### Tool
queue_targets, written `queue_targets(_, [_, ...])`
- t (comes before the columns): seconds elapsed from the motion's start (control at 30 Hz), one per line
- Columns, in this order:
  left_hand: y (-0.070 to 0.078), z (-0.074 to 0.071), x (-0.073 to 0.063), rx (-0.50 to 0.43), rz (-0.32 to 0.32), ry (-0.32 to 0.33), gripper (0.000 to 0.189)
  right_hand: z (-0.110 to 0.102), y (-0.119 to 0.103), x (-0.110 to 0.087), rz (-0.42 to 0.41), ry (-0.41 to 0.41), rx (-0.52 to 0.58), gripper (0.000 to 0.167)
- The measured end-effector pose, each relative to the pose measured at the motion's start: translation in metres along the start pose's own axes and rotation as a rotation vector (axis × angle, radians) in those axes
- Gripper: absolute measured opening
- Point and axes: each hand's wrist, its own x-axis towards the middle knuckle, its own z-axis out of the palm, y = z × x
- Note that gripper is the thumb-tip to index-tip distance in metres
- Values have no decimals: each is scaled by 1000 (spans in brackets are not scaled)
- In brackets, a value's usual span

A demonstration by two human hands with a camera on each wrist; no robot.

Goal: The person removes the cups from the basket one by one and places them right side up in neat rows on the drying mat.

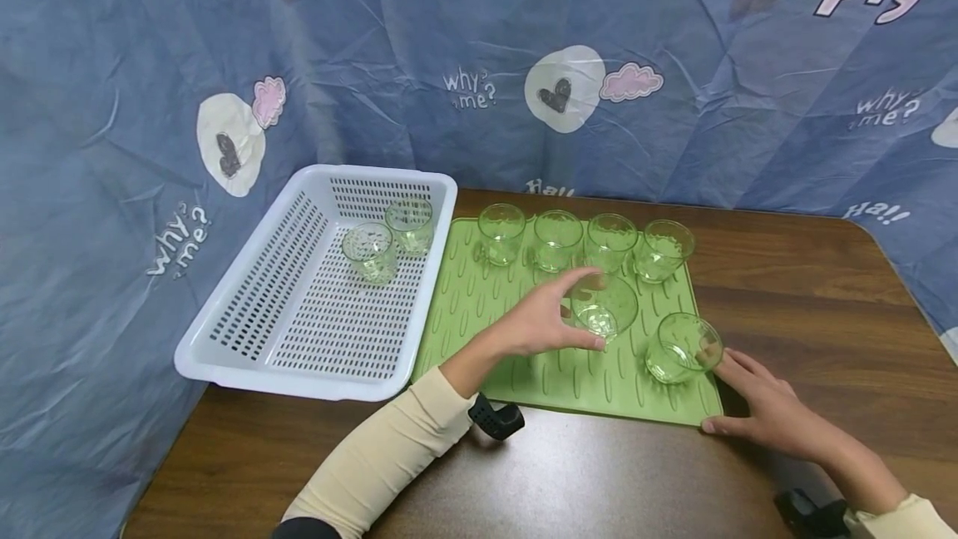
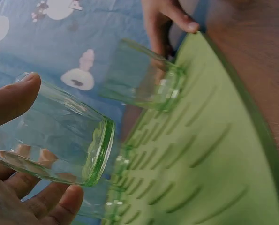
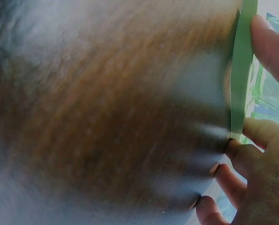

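Observation:
My left hand [image 1: 545,316] grips a clear green-tinted glass [image 1: 609,310] between thumb and fingers. In the left wrist view this tumbler [image 2: 55,129] is held by its side, and its thick base stands off the mat. The green draining mat [image 1: 479,339] lies below, with raised slots. At its front right corner rests my right hand [image 1: 774,406], thumb on the edge and other fingers spread along the side and tabletop. Just left of those fingers another glass [image 1: 677,352] stands on the mat. A back row of several glasses [image 1: 557,244] lines the mat's far edge.
A white perforated basket [image 1: 198,360] stands left of the mat, with two glasses [image 1: 372,252] inside near its far right. The brown wooden table [image 1: 599,472] extends in front and to the right. A blue printed cloth [image 1: 449,40] hangs behind and at the left.

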Motion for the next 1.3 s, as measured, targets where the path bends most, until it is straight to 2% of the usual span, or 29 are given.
queue_targets(0.23, [-12, 15, 4, 18, -38, -28, 96, 1, 0, -1, -16, 24, -16, 104])
queue_targets(0.37, [-16, 21, 6, 28, -39, -41, 97, 1, 0, -1, -24, 28, -15, 104])
queue_targets(0.67, [-22, 35, 6, 131, -79, -90, 97, 1, 0, -1, -21, 19, -12, 104])
queue_targets(1.07, [-27, 39, 7, 120, -70, -110, 96, 1, -1, -1, -10, 3, -7, 103])
queue_targets(1.3, [-27, 41, 9, 88, -93, -112, 96, -1, -2, 0, -10, 5, -11, 104])
